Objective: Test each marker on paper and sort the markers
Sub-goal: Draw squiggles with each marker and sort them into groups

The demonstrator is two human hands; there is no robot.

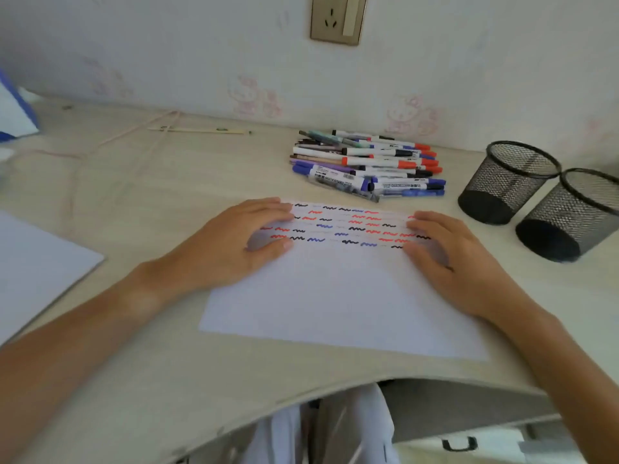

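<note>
Markers [368, 165] lie in a pile just beyond both hands, long axes roughly left-right, most caps toward the right-hand side. Paper [338, 289] sits under the hands, with rows of red, black and blue squiggles between the fingertips. Left hand [234, 244] and right hand [449, 259] rest flat on it, fingers relaxed, holding nothing. Two mesh cups [509, 182] stand past the right hand, apparently empty, so sorting looks not yet begun; testing status unclear despite the squiggles.

hands [338, 244] flat on scribbled paper [338, 296], markers [368, 162] beyond
</note>
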